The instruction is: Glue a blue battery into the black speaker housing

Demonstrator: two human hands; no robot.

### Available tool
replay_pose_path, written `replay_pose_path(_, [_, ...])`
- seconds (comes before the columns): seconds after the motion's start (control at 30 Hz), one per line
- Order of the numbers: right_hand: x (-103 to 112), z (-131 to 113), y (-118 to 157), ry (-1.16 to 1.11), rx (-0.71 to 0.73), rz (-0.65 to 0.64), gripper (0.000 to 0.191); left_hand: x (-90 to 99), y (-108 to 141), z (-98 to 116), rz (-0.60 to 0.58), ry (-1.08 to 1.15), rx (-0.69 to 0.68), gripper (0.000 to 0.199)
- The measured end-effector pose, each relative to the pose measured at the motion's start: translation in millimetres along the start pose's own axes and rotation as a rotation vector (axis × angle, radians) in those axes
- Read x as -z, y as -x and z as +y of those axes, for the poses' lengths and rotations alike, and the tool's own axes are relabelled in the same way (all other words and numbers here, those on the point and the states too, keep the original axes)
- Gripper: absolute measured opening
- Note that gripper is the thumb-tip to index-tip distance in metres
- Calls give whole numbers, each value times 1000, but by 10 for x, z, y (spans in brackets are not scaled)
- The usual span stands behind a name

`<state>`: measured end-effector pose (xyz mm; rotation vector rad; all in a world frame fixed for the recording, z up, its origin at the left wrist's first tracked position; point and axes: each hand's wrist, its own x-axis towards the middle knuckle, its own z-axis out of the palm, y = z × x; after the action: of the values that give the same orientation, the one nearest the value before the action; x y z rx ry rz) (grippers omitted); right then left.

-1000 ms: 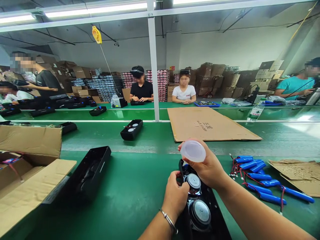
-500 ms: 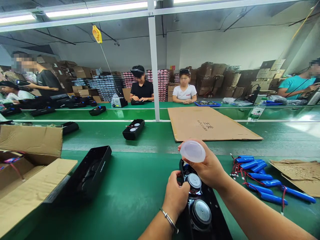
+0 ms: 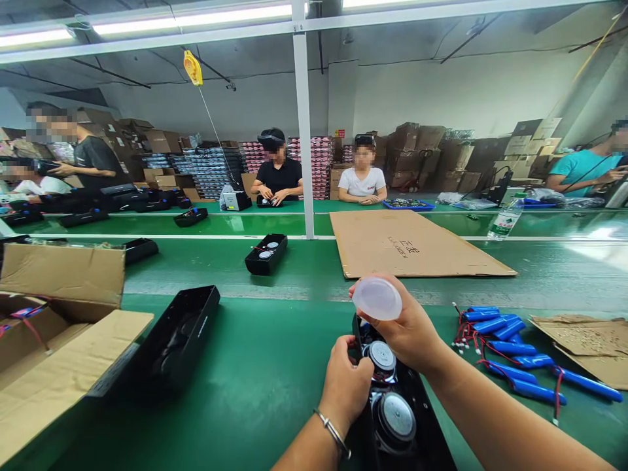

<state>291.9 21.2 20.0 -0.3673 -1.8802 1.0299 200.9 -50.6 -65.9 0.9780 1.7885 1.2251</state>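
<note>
A long black speaker housing point(image 3: 426, 409) lies in front of me, with two round silver-backed speakers point(image 3: 398, 415) set inside it. My left hand point(image 3: 344, 376) is closed over its left wall near the far end, the thumb reaching inside beside the far speaker point(image 3: 381, 357). Above that far end, my right hand point(image 3: 416, 327) is wrapped around a translucent white round container point(image 3: 377, 299), whose flat circular end faces me. The rest of the container and the spot below it are hidden by my fingers.
Blue battery packs point(image 3: 510, 356) with red leads lie at right, beside torn cardboard point(image 3: 593, 347). Left are another black housing point(image 3: 189, 333) and an open carton point(image 3: 73, 366). Farther off lie a housing with speakers point(image 3: 267, 256) and a cardboard sheet point(image 3: 412, 242); several co-workers sit or stand beyond.
Both my hands hold nearly the same pose. The housing across the bench appears slightly farther right, much as the whole view shifts. A co-worker opposite has moved their hands.
</note>
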Motion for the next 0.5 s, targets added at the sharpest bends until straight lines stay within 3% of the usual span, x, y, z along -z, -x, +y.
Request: replay_pose_path(0.5, [-16,-18,50,-21,3,-12,30,3,-13,-11,4,-18,12,40])
